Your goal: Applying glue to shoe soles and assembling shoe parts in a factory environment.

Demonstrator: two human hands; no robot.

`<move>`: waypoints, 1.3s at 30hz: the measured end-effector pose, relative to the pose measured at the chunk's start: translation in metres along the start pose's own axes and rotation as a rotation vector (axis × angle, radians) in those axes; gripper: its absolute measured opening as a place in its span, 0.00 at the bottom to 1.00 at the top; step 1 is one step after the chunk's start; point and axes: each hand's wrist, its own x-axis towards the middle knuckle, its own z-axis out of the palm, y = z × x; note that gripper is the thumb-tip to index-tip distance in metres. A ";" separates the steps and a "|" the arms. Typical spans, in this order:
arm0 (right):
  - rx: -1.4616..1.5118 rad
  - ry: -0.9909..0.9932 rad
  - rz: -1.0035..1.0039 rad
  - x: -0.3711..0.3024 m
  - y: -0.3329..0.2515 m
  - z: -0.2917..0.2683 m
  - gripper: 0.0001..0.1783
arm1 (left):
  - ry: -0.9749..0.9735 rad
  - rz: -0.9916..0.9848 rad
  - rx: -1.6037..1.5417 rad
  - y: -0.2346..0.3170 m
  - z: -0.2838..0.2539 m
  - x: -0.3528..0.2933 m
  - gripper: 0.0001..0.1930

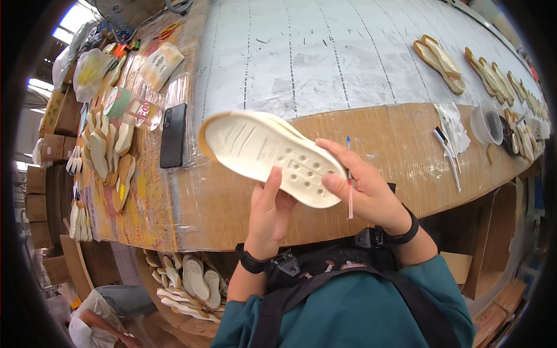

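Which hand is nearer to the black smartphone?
Left. The left hand, gripping the near edge of the cream shoe sole, is right of the black smartphone and closer to the body; the right hand, at the sole's right end, is farther right.

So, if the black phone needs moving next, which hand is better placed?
Probably the left hand: it is nearer the phone, while the right hand sits farther off and could likely hold the sole by its right end.
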 end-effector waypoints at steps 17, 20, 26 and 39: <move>-0.545 0.605 -0.780 0.004 0.009 0.027 0.13 | 0.194 0.229 -0.188 -0.014 0.005 0.012 0.21; -0.567 0.587 -0.785 0.005 0.010 0.028 0.12 | 0.207 0.283 -0.162 -0.018 0.008 0.011 0.20; -0.753 0.636 -0.806 0.008 0.015 0.026 0.12 | 0.249 0.421 -0.073 -0.024 0.012 0.010 0.18; -0.499 0.636 -0.652 0.015 0.020 0.031 0.15 | 0.297 0.603 -0.001 -0.028 0.018 0.011 0.20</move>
